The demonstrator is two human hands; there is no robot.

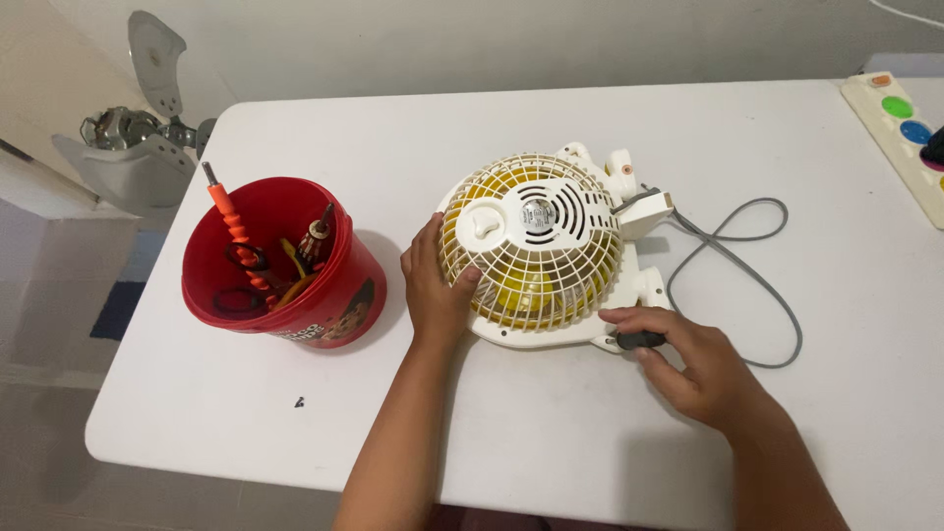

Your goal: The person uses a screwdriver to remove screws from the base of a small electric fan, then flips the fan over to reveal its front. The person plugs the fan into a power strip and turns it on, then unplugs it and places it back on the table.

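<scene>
Nearest, a small black tool (641, 340) is pinched by the right hand (693, 362) at the fan's (536, 251) base. Its grille is steadied by the left hand's (433, 285) spread fingers, mid-counter (590, 442), beside a red bucket (285, 261).

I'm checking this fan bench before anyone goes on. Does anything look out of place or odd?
Yes. The small white table fan with yellow blades lies face down, rear grille up, not upright. The left hand rests on its grille; the right hand holds a black-handled tool at its rim. Its grey cord trails loose across the white table.
</scene>
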